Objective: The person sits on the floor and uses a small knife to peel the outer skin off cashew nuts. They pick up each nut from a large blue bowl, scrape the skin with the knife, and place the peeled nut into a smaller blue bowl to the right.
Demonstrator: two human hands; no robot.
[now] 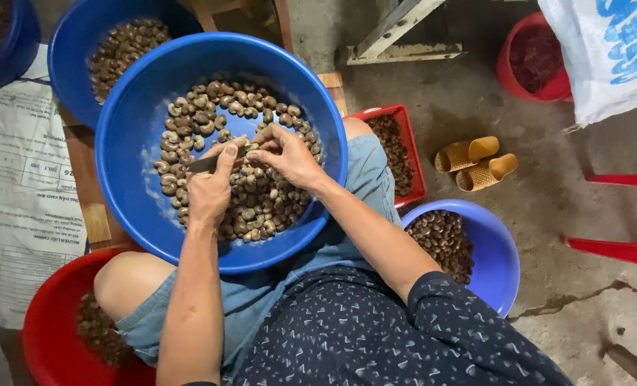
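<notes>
Cracked grey concrete floor (561, 214) carries everything, with a printed white sack (18, 179) spread flat at its left edge and another white sack with blue marks (611, 50) at the top right corner. 2 yellow woven slippers (475, 163) lie side by side on the floor, near a red crate (404, 150) of brown nuts.

Resting on the person's lap is a big blue basin (140, 193), about half covered with shelled, mottled nuts (261, 200). Behind it a second blue basin (75, 50) holds more nuts. A red basin (47, 336) sits under the left knee and a smaller blue basin (493, 250) beside the right thigh, both with darker nuts.

Much is cut off: a red tub (533, 57) is half hidden by the sack, red furniture (618, 214) pokes in from the right edge, and a dark blue rim (18, 43) shows only at the top left corner.

Both hands meet over the middle of the big basin. The left hand (211, 189) is closed around a small knife (207, 163), thumb pressed along its blade. The right hand (286, 154) pinches a single nut (250, 148) against the blade tip; the nut is mostly covered by fingertips.
</notes>
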